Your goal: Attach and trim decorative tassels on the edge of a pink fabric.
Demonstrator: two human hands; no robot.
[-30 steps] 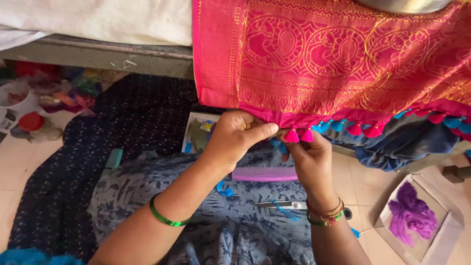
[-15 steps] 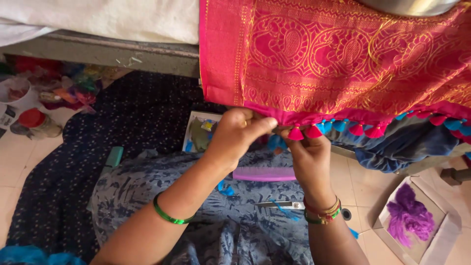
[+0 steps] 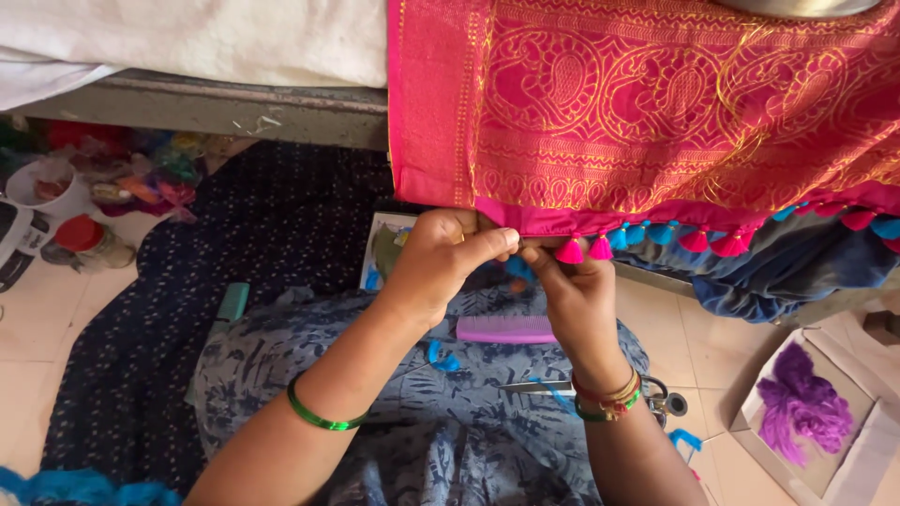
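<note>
Saree edge: pink hem of the pink and gold woven saree (image 3: 656, 103), which hangs down from a ledge at the top of the view; both hands meet at its lower border, left of centre.
Tassels: a row of pink and blue tassels (image 3: 647, 234) runs along the hem from the hands off to the right; the nearest pink tassel (image 3: 569, 251) hangs just beside the fingertips.
Left hand: the left hand (image 3: 441, 262) has thumb and fingers pressed together, pinching the hem from the left; a green bangle (image 3: 319, 417) sits on its forearm.
Right hand: the right hand (image 3: 577, 290) comes up from below with fingertips closed on the same hem edge, touching the left hand's fingers; several bangles circle its wrist.
Lap: a purple comb (image 3: 506, 329) lies on the blue patterned cloth (image 3: 403, 450) below the hands, and scissors (image 3: 656, 398) lie near the right wrist.
Floor right: an open cardboard box (image 3: 844, 468) holds purple thread (image 3: 806, 403).
Floor left: a dark dotted cloth (image 3: 187, 281) is spread out, with a green comb (image 3: 232, 302) on it and small containers and coloured threads (image 3: 131, 183) beyond.
</note>
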